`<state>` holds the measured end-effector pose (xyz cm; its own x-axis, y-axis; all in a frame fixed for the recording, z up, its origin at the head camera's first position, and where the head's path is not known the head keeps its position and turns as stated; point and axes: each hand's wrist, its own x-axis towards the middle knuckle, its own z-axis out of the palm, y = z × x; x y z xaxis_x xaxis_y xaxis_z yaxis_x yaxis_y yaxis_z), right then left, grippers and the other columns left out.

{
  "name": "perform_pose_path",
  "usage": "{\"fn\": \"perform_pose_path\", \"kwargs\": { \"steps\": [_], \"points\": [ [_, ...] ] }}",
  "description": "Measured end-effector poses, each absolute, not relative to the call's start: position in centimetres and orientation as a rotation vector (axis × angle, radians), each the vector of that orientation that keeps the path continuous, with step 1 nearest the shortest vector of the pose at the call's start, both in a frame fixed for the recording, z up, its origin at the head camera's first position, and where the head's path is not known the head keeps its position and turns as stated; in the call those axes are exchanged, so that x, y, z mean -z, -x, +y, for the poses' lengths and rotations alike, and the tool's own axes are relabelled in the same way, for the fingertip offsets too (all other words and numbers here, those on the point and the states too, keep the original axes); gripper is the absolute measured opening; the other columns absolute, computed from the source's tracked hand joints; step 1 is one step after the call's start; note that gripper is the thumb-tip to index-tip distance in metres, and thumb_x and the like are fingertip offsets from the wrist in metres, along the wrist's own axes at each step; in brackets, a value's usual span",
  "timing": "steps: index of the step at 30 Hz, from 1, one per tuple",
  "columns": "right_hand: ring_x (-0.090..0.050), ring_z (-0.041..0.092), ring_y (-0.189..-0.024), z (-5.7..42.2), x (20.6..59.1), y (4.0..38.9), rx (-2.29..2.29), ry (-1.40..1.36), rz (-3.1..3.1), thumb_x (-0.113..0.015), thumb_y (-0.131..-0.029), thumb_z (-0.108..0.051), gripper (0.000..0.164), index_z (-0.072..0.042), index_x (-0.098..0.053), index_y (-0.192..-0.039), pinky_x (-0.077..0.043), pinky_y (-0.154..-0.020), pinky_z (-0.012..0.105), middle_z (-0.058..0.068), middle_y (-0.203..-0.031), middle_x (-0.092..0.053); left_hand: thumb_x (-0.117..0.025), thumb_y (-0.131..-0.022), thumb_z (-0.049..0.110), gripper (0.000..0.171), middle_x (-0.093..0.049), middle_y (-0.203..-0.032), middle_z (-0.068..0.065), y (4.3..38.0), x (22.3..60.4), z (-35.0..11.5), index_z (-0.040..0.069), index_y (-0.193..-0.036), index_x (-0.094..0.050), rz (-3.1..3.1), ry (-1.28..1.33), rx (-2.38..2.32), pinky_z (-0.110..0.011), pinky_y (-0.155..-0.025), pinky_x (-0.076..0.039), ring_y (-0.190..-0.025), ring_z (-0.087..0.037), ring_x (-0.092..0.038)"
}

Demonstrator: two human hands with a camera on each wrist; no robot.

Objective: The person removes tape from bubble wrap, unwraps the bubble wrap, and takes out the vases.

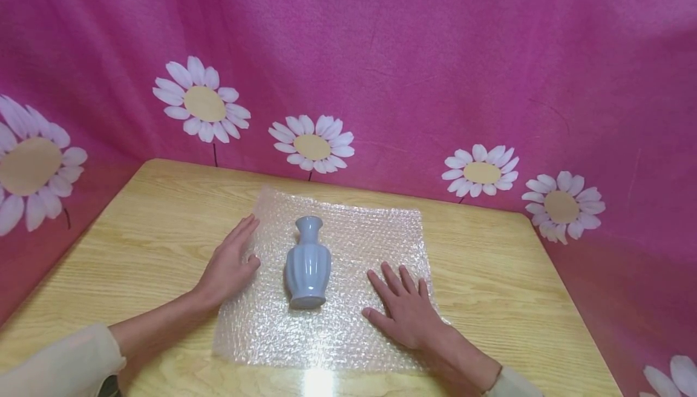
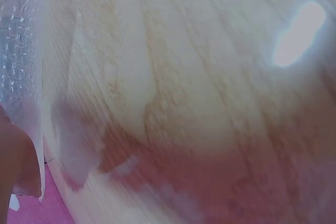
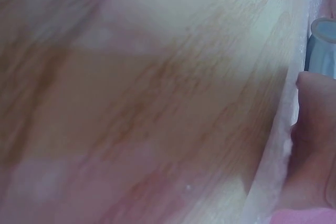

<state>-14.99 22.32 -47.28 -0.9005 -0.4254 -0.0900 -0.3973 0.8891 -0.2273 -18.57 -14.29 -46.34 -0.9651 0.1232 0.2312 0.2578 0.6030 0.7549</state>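
A pale blue-grey ceramic vase (image 1: 308, 267) lies on its side on a sheet of clear bubble wrap (image 1: 359, 233), its flared mouth toward the back of the table. At the sheet's left edge is my left hand (image 1: 227, 269), fingers extended and thumb apart, holding nothing. My right hand (image 1: 407, 313) rests palm down with fingers spread on the right part of the wrap, apart from the vase. In the right wrist view, part of the vase (image 3: 321, 51) shows beyond the hand. The left wrist view catches only a strip of bubble wrap (image 2: 20, 51) beside the hand.
The wrap lies on a light wood-grain table (image 1: 490, 264) with rounded back corners. A magenta cloth (image 1: 392, 70) printed with white daisies hangs behind and at both sides. Light glares off the tabletop near the front edge of the wrap.
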Motion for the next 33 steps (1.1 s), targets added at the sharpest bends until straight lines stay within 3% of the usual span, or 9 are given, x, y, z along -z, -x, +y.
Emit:
{"fn": "perform_pose_path", "kwargs": {
  "steps": [5, 10, 16, 33],
  "points": [
    [-0.013, 0.046, -0.147, 22.3, 47.3, 15.0, 0.296, 0.637, 2.917, -0.042, -0.097, -0.065, 0.075, -0.022, -0.031, -0.158, -0.01, -0.109, 0.075, 0.011, -0.164, -0.019, -0.059, -0.085, -0.002, 0.066, -0.032, -0.158, -0.019, 18.5, 46.3, -14.2, -0.004, -0.149, -0.04, -2.662, 0.414, 1.221, -0.053, -0.117, -0.022, -0.146, -0.037, -0.026],
    [-0.013, 0.046, -0.147, 22.3, 47.4, 15.0, 0.284, 0.636, 2.916, -0.041, -0.097, -0.065, 0.075, -0.023, -0.03, -0.158, -0.01, -0.109, 0.075, 0.011, -0.164, -0.019, -0.067, -0.093, 0.013, 0.061, -0.04, -0.153, -0.018, 18.4, 46.3, -13.9, -0.002, -0.147, -0.044, -2.625, 0.499, 1.173, -0.053, -0.115, -0.027, -0.141, -0.036, -0.035],
    [-0.013, 0.047, -0.147, 22.3, 47.2, 14.9, 0.301, 0.638, 2.921, -0.043, -0.097, -0.065, 0.075, -0.022, -0.031, -0.158, -0.011, -0.108, 0.076, 0.012, -0.164, -0.02, -0.065, -0.095, 0.023, 0.06, -0.043, -0.152, -0.016, 18.2, 46.0, -13.6, 0.002, -0.148, -0.045, -2.636, 0.535, 1.109, -0.053, -0.114, -0.03, -0.14, -0.034, -0.037],
    [-0.015, 0.047, -0.146, 22.3, 47.1, 14.9, 0.29, 0.655, 2.935, -0.043, -0.098, -0.064, 0.074, -0.022, -0.032, -0.158, -0.012, -0.108, 0.075, 0.012, -0.163, -0.021, -0.066, -0.095, 0.028, 0.059, -0.048, -0.149, -0.014, 18.1, 45.2, -13.3, 0.006, -0.147, -0.048, -2.64, 0.601, 1.04, -0.054, -0.11, -0.036, -0.138, -0.032, -0.042]
  ]
}}
